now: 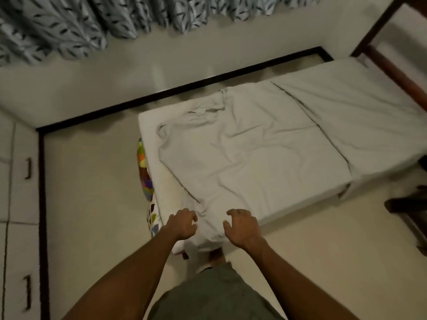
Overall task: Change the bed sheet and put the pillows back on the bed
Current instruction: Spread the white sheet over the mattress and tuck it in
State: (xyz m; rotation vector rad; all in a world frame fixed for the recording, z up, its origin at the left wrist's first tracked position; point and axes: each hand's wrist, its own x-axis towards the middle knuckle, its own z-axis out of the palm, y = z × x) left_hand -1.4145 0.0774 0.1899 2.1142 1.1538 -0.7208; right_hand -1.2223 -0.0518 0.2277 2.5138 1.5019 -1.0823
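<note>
The white sheet [242, 158] lies rumpled on the mattress [149, 128], its near end draped over the mattress's near corner. Both hands are at that corner: the left hand [182, 224] has its fingers curled at the sheet's fold, gripping or not I cannot tell; the right hand [242, 227] has its fingers spread and bent, holding nothing. A colourful pillow [143, 167] leans against the mattress's left edge

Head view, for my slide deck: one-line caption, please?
Left hand and right hand reach for the near corner of a rumpled white sheet on the mattress.
</note>
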